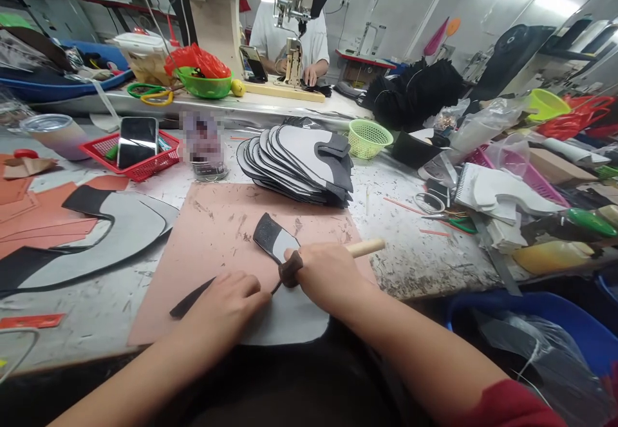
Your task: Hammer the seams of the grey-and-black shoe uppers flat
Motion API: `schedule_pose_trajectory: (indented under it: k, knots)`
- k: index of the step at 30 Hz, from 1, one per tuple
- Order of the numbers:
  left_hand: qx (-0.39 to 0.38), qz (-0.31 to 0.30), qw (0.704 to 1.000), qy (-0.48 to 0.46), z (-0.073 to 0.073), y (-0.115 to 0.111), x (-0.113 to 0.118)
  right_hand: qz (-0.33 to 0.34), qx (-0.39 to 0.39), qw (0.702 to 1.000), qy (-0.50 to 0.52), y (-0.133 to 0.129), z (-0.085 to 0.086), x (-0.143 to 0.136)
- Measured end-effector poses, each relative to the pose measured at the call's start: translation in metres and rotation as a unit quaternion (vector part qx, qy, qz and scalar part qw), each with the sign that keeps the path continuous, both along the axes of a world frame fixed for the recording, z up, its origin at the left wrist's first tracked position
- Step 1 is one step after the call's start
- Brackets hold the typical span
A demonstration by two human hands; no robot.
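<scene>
A grey-and-black U-shaped shoe upper piece (290, 317) lies on the pinkish-tan work board (212, 221) at the table's front edge, its near end reaching over the edge. My left hand (232, 301) presses down on this piece with bent fingers, hiding part of its inner curve. In my right hand (328, 279) is a hammer (291, 268); its dark head is low over the piece, and the pale wooden handle sticks out to the right. Whether the head touches the piece I cannot tell. Behind the board stands a stack of similar upper pieces (299, 156).
More upper pieces (130, 221) lie at left. A red basket (149, 163) with a phone, a clear jar (210, 168) and a green basket (369, 138) stand at the back. Scissors (458, 221) and clutter lie right. Across the table a person (313, 40) works at a sewing machine.
</scene>
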State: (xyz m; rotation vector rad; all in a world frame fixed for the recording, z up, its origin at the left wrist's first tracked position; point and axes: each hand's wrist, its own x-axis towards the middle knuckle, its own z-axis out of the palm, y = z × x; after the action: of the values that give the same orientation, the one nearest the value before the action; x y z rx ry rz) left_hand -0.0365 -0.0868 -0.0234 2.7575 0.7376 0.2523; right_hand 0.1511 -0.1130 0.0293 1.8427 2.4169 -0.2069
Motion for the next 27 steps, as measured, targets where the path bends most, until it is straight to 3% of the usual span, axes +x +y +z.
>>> schedule_pose_trajectory:
  k: [9, 13, 17, 20, 27]
  knots:
    - [-0.061, -0.049, 0.997, 0.019, 0.007, 0.013, -0.019, 0.013, -0.004, 1.0, 0.013, 0.0, 0.002, -0.012]
    - [-0.07, -0.085, 0.994, -0.003, 0.009, 0.018, -0.015, 0.019, -0.03, 0.999, 0.007, 0.001, 0.004, -0.006]
    - [-0.03, -0.008, 0.996, -0.079, -0.005, 0.007, 0.003, -0.025, 0.021, 0.999, -0.005, 0.003, 0.007, 0.004]
    - [-0.031, 0.059, 0.995, -0.08, -0.011, -0.002, 0.013, -0.02, -0.009, 1.0, -0.011, 0.005, 0.006, 0.008]
    - [-0.111, 0.033, 0.993, -0.007, 0.001, 0.006, 0.008, -0.016, -0.017, 1.0, -0.005, 0.004, 0.003, 0.003]
